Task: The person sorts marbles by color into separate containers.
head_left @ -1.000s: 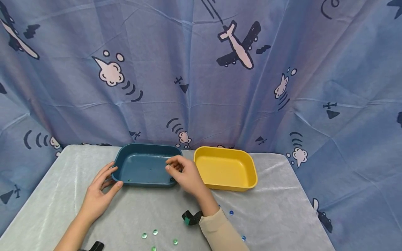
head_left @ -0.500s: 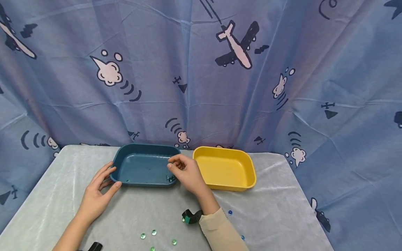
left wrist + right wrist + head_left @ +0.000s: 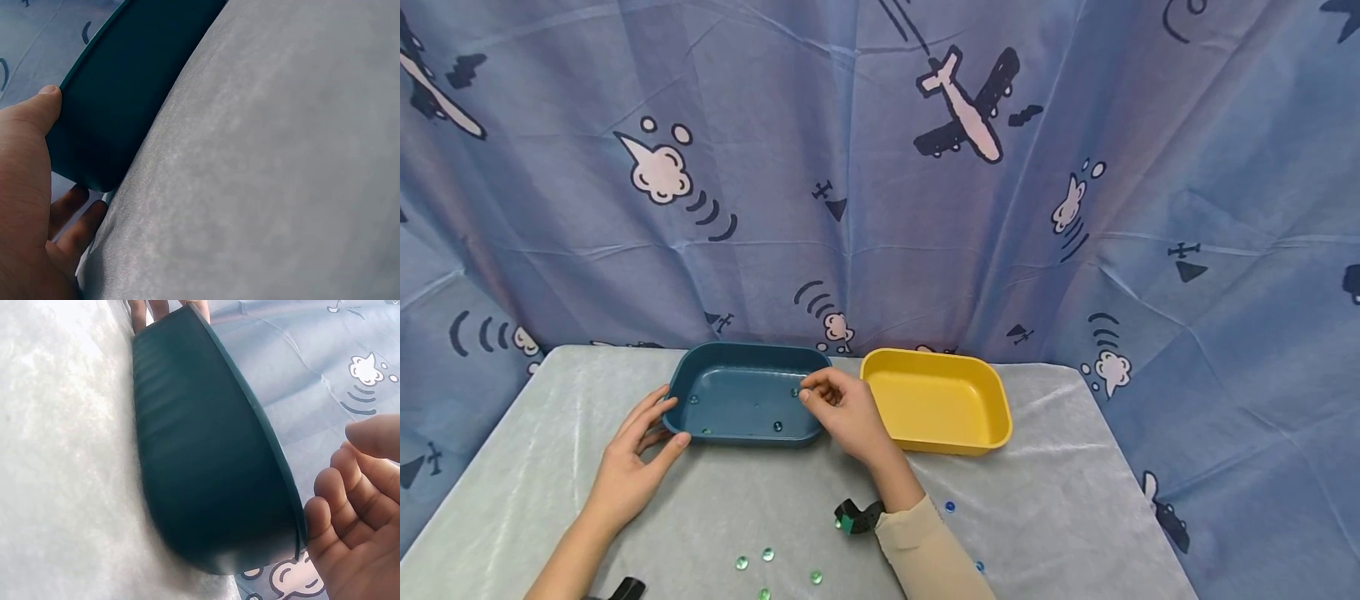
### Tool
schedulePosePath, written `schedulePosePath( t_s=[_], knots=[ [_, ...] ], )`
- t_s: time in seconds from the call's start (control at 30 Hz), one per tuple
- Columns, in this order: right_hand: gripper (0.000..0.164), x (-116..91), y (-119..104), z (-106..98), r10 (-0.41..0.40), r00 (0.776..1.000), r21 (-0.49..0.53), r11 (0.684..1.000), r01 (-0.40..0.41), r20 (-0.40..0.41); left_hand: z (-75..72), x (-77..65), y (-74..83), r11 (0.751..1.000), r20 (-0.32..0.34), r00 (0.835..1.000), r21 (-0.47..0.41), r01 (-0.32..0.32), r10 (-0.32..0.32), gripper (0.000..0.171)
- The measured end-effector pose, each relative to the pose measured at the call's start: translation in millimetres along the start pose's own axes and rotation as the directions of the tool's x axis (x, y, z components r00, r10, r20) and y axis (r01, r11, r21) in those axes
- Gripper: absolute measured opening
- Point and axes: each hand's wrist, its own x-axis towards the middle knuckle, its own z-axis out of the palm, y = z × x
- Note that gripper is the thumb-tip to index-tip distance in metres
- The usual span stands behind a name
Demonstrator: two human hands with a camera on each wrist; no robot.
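My left hand (image 3: 631,479) holds the left front corner of a dark blue-green plastic tray (image 3: 730,439), its thumb on the front rim and its fingers along the left side. In the left wrist view, the thumb (image 3: 47,103) rests at the rim. My right hand (image 3: 848,418) is over the tray's right end, fingers loosely curled and the thumb apart from them. Nothing shows between them in the right wrist view, where the fingers (image 3: 329,482) are close beside the rim. Small glass beads lie in the tray, one bead (image 3: 778,426) near the front and another bead (image 3: 694,400) at the left.
A yellow tray (image 3: 951,447) stands right of the blue-green one. Several green glass beads (image 3: 767,554) lie on the grey cloth-covered table (image 3: 715,508) at the front. Blue beads (image 3: 950,507) lie right of my right forearm. A patterned curtain (image 3: 760,167) hangs behind.
Beads have dropped into the blue-green tray at its right front corner and rolled apart across its floor. My right hand's fingers have moved slightly right; my left hand has stayed in place.
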Motion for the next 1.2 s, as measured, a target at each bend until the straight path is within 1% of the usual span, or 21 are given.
schedulePosePath(
  t_s=[0.27, 0.57, 0.73, 0.93, 1.07, 1.2],
  knots=[
    [0.008, 1, -1, 2, -0.003, 1.000, 0.000, 1.000, 0.003, -0.003, -1.5, 0.1, -1.3, 1.000, -0.006, 1.000, -0.005, -0.004, 0.004, 0.061],
    [0.007, 2, -3, 4, -0.015, 1.000, -0.006, 1.000, 0.015, 0.012, -3.2, 0.9, -3.1, 1.000, -0.004, 1.000, 0.005, -0.002, 0.002, 0.062],
    [0.010, 1, -7, 6, -0.038, 0.999, -0.015, 0.999, 0.038, 0.032, -4.5, 1.3, -3.0, 1.000, -0.002, 1.000, 0.005, -0.003, 0.003, 0.062],
    [0.009, -1, -17, 10, -0.057, 0.996, -0.035, 0.998, 0.060, 0.074, -5.4, 0.9, -6.0, 1.000, -0.005, 1.000, 0.013, -0.007, 0.007, 0.063],
    [0.014, -4, -23, 12, -0.063, 0.991, -0.074, 0.995, 0.073, 0.121, -3.4, 1.4, -9.0, 1.000, 0.000, 1.000, 0.014, -0.010, 0.010, 0.063],
    [0.013, -8, -27, 13, -0.073, 0.982, -0.113, 0.989, 0.093, 0.172, -1.0, 2.0, -9.4, 1.000, 0.002, 1.000, 0.002, -0.015, 0.015, 0.063]
  ],
)
